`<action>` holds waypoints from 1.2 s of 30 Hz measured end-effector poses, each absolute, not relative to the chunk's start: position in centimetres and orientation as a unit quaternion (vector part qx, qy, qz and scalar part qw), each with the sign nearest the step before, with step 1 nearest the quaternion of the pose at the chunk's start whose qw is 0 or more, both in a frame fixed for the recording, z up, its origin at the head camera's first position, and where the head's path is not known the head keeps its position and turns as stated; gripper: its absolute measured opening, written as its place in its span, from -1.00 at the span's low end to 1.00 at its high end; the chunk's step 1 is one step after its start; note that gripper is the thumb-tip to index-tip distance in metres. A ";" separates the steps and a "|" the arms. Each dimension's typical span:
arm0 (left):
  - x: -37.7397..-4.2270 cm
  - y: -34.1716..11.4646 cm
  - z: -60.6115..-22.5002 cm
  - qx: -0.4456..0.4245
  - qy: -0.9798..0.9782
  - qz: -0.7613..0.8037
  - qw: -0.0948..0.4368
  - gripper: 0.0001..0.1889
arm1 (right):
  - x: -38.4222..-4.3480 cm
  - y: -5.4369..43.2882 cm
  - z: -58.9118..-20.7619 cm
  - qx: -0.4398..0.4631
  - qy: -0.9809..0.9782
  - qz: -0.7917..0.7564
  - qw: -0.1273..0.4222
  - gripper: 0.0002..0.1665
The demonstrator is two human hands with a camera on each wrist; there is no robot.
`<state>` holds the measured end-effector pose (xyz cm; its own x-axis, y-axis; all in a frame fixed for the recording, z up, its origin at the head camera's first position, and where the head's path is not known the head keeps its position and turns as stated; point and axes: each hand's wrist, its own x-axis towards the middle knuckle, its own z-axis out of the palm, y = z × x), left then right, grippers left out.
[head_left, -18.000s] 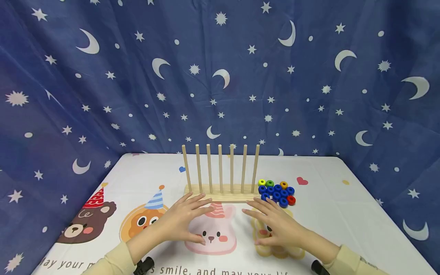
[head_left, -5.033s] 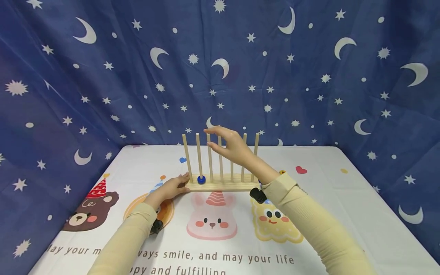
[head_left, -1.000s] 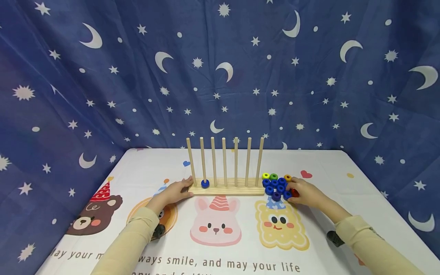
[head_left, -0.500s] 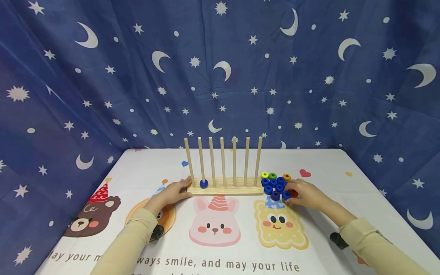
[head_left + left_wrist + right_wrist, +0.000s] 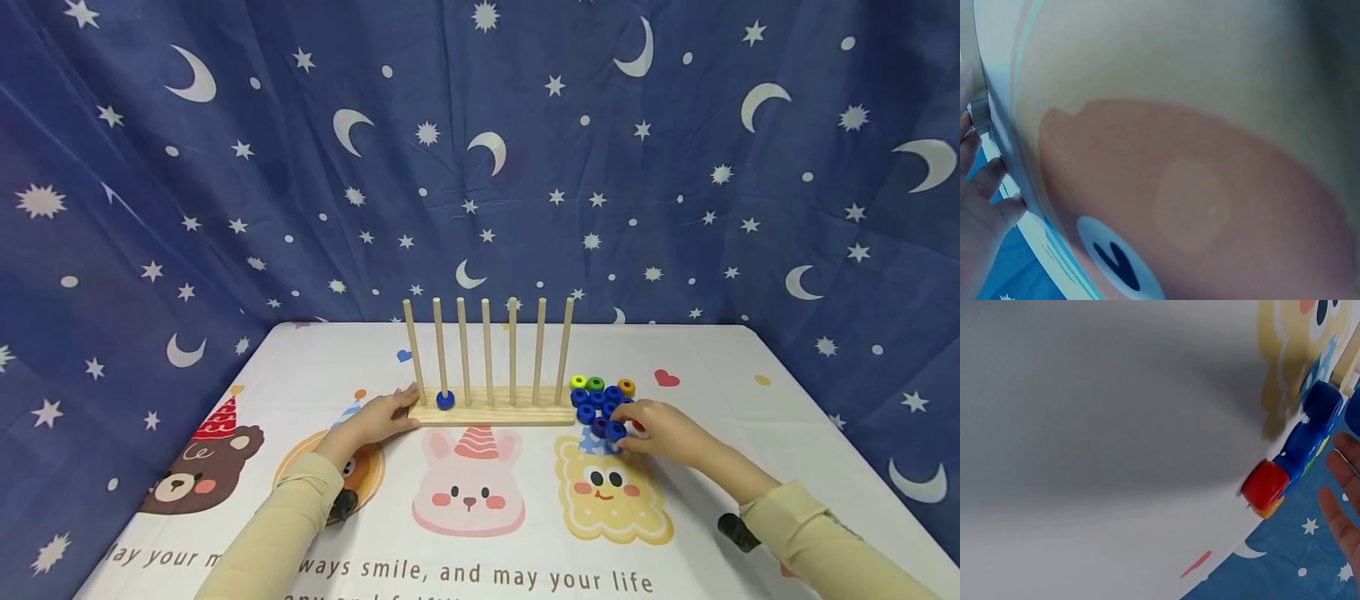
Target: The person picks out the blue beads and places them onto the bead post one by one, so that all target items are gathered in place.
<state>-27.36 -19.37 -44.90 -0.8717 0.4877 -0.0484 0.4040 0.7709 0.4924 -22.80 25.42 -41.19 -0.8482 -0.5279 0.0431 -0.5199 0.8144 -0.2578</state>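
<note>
A wooden peg rack (image 5: 491,414) with a row of upright dowels stands mid-table. On its second dowel from the left sits one blue bead (image 5: 446,401), down at the base. My left hand (image 5: 378,418) grips the base's left end, thumb at the front; in the left wrist view its fingers (image 5: 988,178) lie along the wood's edge. Right of the rack, my right hand (image 5: 660,429) pinches another blue bead (image 5: 615,432) between thumb and fingers, at the near side of the bead cluster. That held bead (image 5: 1352,414) shows partly at the right wrist view's edge.
The cluster holds several blue beads (image 5: 597,398), plus yellow (image 5: 578,382), green (image 5: 596,383), orange (image 5: 626,387), purple (image 5: 599,427) and red (image 5: 1265,485) ones. A printed white cloth (image 5: 315,354) covers the table. A blue starry curtain (image 5: 480,208) hangs behind.
Eighteen seconds ago the dowels were bare and both hands lay open. Five seconds ago my right hand was above the rack. In the last half second it draws a blue bead slightly left and nearer.
</note>
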 end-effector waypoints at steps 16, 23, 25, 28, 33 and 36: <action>-27.2 -19.4 -44.8 0.249 0.936 0.237 0.078 -0.38 | -21.9 23.3 -41.8 -0.279 0.944 -0.178 -0.008 -0.60; -27.0 -19.3 -44.7 0.241 0.937 0.238 0.084 -0.38 | -21.7 22.3 -42.7 -0.303 0.934 -0.186 -0.024 -0.58; -27.0 -19.3 -44.7 0.238 0.938 0.238 0.086 -0.37 | -21.7 22.2 -42.9 -0.305 0.934 -0.187 -0.021 -0.58; -27.1 -19.3 -44.7 0.236 0.940 0.234 0.084 -0.37 | -21.8 21.8 -43.0 -0.312 0.929 -0.195 -0.032 -0.59; -27.3 -19.4 -44.8 0.237 0.939 0.236 0.082 -0.37 | -22.0 20.9 -42.9 -0.344 0.913 -0.212 -0.062 -0.63; -27.3 -19.4 -45.0 0.238 0.938 0.239 0.084 -0.37 | -21.9 20.2 -42.9 -0.339 0.910 -0.231 -0.066 -0.64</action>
<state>-27.29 -19.43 -44.96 -0.8728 0.4860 -0.0448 0.4053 0.7728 0.4884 -21.86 20.17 -42.85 -0.7613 -0.5865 0.2764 -0.6474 0.6637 -0.3747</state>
